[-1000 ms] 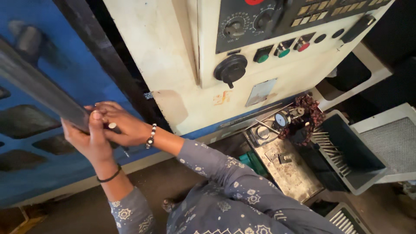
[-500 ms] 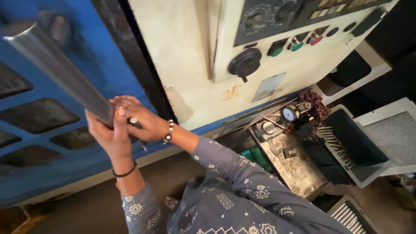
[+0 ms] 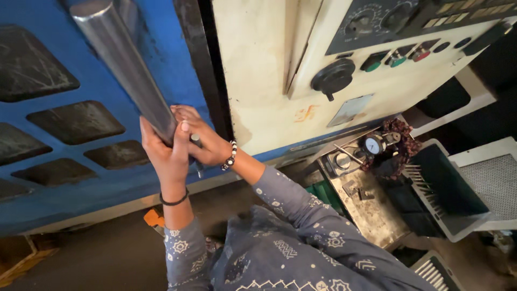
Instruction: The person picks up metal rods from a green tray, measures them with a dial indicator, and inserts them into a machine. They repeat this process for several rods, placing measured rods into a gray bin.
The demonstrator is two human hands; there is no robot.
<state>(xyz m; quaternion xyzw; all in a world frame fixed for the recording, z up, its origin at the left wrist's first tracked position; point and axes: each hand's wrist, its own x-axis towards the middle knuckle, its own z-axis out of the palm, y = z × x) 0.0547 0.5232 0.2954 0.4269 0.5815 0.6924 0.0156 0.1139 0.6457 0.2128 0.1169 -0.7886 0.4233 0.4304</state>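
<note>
Both hands closed on the long grey steel round bar (image 3: 126, 70): left hand (image 3: 164, 153) wraps its lower end, right hand (image 3: 202, 141) clasps beside it. Since a second ago the bar's far end has swung higher above the grip, against the blue machine door (image 3: 81, 178).

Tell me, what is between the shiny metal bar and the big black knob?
In the head view, between the metal bar and black knob lie blue panel, a dark vertical strip, then bare cream panel.

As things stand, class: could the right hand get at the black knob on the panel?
Probably not right away: the right hand is clasped with the left hand around the steel bar. The black knob sits unobstructed on the cream panel, so freeing that hand should do.
</note>
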